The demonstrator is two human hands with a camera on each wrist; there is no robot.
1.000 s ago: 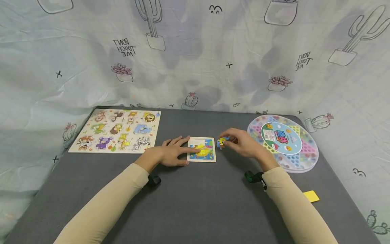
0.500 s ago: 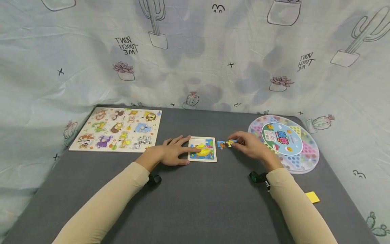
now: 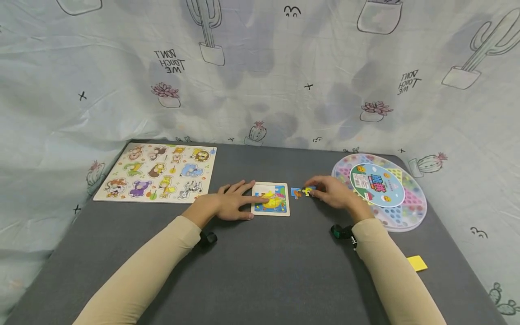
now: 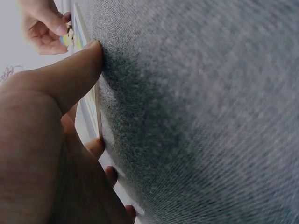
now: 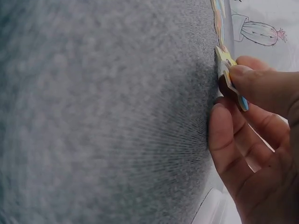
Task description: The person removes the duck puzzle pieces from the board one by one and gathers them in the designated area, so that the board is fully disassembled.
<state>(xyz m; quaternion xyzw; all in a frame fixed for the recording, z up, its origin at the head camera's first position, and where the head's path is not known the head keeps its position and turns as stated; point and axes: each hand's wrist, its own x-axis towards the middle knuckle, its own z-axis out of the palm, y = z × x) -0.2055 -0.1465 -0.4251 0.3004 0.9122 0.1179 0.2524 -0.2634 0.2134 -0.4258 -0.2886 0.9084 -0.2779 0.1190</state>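
Observation:
A small wooden jigsaw board (image 3: 260, 185) with a yellow figure on blue lies mid-table. My left hand (image 3: 233, 205) rests on its left side with spread, straight fingers, the index finger reaching over the picture. In the left wrist view, the thumb (image 4: 86, 63) presses at the board's edge. To the right of the board, my right hand (image 3: 333, 193) pinches a yellow-and-blue jigsaw piece (image 3: 307, 192) between thumb and fingers. The right wrist view has this piece (image 5: 226, 58) tilted close over the cloth. A blue-and-orange jigsaw piece (image 3: 295, 193) lies between board and right hand.
At the back left lies a large animal peg puzzle (image 3: 152, 196). A round game box (image 3: 412, 212) with a blue label sits at the back right, beside my right wrist. Near my right forearm is a yellow card-like piece (image 3: 417, 263). A patterned curtain (image 3: 276, 90) hangs behind the table.
My right hand has moved right, away from the board, with the yellow-and-blue piece. The blue-and-orange piece, bunched with it at first, now shows separately on the table. My left hand has stayed put.

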